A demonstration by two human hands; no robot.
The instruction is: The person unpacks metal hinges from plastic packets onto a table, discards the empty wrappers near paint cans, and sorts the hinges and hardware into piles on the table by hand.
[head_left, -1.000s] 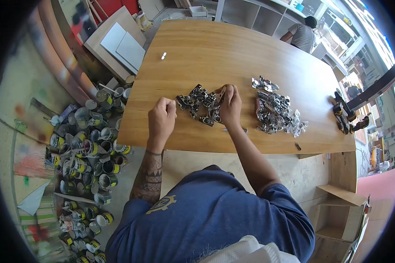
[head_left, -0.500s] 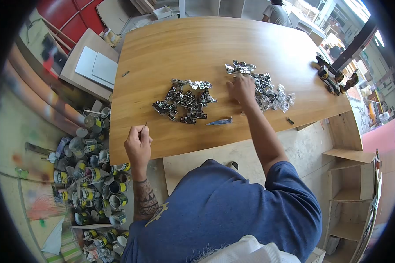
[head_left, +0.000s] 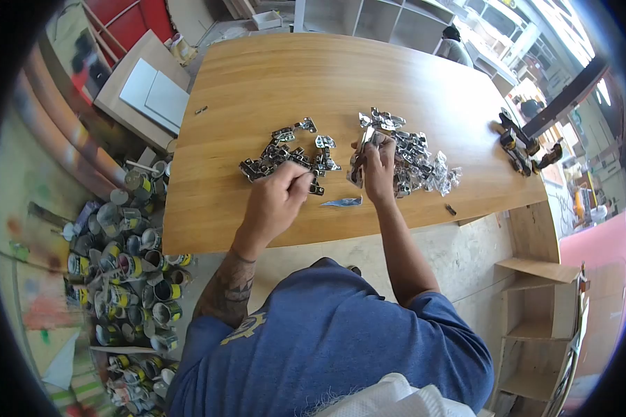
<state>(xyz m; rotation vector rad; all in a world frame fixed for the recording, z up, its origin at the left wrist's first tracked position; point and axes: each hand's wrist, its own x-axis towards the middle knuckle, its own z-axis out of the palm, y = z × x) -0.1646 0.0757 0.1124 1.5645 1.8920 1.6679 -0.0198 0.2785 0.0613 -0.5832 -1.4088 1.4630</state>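
Observation:
My right hand point(head_left: 379, 167) is closed on a shiny cabinet hinge point(head_left: 358, 163), apparently in clear plastic, held above the table beside the right pile. My left hand point(head_left: 279, 198) is closed in front of the left pile; its fingers are slightly blurred, and what they hold is hidden. Part of the left pile of metal hinges point(head_left: 278, 154) is covered by that hand. The right pile of hinges point(head_left: 412, 149) spreads behind and beside my right hand, with crumpled clear plastic wrappers point(head_left: 442, 174) at its right side. Between my hands, near the front edge, lies a blue strip-like piece point(head_left: 342, 202).
The wooden table point(head_left: 285, 76) fills the middle. Black-and-yellow power tools point(head_left: 518, 146) lie at its right edge, and a small dark piece point(head_left: 451, 209) near the front. Many paint cans point(head_left: 129, 264) crowd the floor at left. A person point(head_left: 454, 50) is beyond the far edge.
My left hand has moved right and forward to the left pile; the thin dark item it held no longer shows. My right hand has drawn back from the right pile with a hinge.

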